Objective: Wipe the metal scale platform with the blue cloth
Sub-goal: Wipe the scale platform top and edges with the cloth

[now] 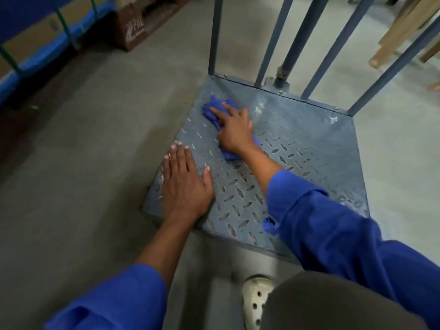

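Observation:
The metal scale platform (309, 148) is a grey square of tread plate lying low on the floor. A crumpled blue cloth (215, 109) lies on its far left part. My right hand (234, 129) presses down on the cloth, fingers spread over it and pointing to the far left corner. My left hand (184, 184) rests flat on the platform's near left edge, fingers together, holding nothing. Both arms wear blue sleeves.
Grey upright bars (271, 41) rise from the platform's far edge. A brown carton (135, 27) and a blue rack (35, 51) stand at the far left. Wooden planks (400, 32) lean at the far right. A white clog (256, 298) is on the concrete floor near me.

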The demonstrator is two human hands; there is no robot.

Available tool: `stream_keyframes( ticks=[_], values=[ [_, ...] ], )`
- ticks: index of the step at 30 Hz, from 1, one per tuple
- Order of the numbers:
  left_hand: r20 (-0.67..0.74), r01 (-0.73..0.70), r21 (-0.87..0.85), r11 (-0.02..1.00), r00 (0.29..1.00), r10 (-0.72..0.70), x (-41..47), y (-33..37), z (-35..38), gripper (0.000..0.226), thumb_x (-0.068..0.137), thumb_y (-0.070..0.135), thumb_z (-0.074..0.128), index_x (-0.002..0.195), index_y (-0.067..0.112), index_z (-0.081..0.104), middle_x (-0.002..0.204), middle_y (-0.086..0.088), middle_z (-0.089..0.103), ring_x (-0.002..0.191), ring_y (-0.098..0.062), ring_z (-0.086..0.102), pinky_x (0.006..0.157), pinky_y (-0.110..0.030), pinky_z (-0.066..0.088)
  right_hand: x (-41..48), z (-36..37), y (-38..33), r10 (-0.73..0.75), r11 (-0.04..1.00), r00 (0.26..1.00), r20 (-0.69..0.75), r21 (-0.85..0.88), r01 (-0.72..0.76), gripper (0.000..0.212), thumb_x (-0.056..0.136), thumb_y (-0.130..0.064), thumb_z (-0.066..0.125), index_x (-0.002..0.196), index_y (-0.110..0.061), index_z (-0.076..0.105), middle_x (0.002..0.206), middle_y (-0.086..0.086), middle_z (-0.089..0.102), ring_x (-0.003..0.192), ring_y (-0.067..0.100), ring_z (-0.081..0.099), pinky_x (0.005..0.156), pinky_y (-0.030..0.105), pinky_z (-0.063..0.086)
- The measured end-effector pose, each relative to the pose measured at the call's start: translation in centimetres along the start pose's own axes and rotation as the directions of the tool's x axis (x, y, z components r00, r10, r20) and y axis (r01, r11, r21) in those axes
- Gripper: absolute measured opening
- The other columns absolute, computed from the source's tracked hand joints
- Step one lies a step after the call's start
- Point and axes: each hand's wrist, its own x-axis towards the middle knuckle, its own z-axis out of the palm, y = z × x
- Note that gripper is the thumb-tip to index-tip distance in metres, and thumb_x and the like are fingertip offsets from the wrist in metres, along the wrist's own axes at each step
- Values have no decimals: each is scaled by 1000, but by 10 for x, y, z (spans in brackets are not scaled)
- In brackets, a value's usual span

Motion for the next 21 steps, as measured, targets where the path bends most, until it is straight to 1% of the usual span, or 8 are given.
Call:
stream_keyframes(
  ticks=[3, 5, 8, 10, 12, 16, 19, 21],
  values=[
    [43, -38, 18, 999, 998, 38, 2, 12, -5, 80, 100, 45, 11, 167, 0, 16, 176, -17, 9, 165, -30, 2, 133, -50, 1, -19, -25, 65, 401, 915, 915, -40, -31, -403, 63, 101, -25, 55, 159, -39, 37, 170, 2, 27, 148, 40, 28, 120, 53, 32],
    [68, -47, 29, 998, 997, 45, 1, 20, -6, 80, 99, 43, 10, 167, 1, 13, 177, -17, 5, 165, -29, -2, 133, -50, -2, -25, -38, 71, 503, 863, 858, -100, 2, -506, 62, 100, -20, 56, 159, -28, 39, 167, 10, 32, 147, 42, 29, 120, 54, 32],
    [60, -65, 41, 997, 996, 62, 6, 34, -3, 81, 97, 42, 8, 167, 0, 14, 176, -18, 8, 165, -30, 0, 133, -51, -2, -24, -42, 12, 147, 989, 961, -234, 3, -150, 65, 96, -19, 55, 159, -23, 42, 167, 12, 36, 142, 43, 36, 114, 50, 37],
    [72, -69, 58, 996, 995, 65, 10, 43, 1, 84, 94, 40, 6, 165, -3, 18, 175, -20, 12, 164, -32, 3, 133, -51, -2, -19, -29, -26, -199, 978, 975, -101, -76, 192, 67, 94, -36, 49, 160, -30, 42, 169, 6, 35, 141, 40, 38, 108, 45, 38],
    [76, -69, 78, 995, 995, 63, 10, 46, 4, 83, 94, 37, 10, 164, -5, 21, 175, -21, 14, 164, -33, 4, 132, -53, -1, -21, -16, -30, -261, 955, 963, 75, -124, 268, 63, 100, -45, 49, 161, -37, 37, 172, -1, 30, 144, 36, 36, 112, 44, 39],
    [99, -86, 74, 994, 992, 78, 8, 50, 7, 77, 100, 38, 14, 167, 1, 14, 176, -17, 8, 164, -32, 1, 132, -55, -2, -42, -14, 78, 90, 984, 990, -104, -145, -105, 58, 102, -42, 38, 159, -38, 41, 170, 4, 34, 139, 40, 40, 112, 50, 40],
    [144, -156, 63, 986, 979, 145, 9, 55, 9, 76, 102, 42, 9, 168, 5, 5, 177, -14, -3, 165, -29, -6, 131, -58, -4, -52, -46, 138, 503, 852, 845, -183, -61, -521, 61, 103, -31, 44, 163, -27, 33, 169, 11, 31, 143, 44, 33, 119, 52, 33],
    [165, -222, 77, 972, 964, 207, 12, 64, 11, 77, 101, 44, 3, 169, 7, 4, 177, -12, -4, 165, -27, -7, 129, -62, -5, -44, -54, 119, 504, 849, 817, -278, -15, -529, 63, 105, -26, 46, 164, -16, 28, 167, 15, 33, 142, 43, 34, 116, 52, 34]
  ],
)
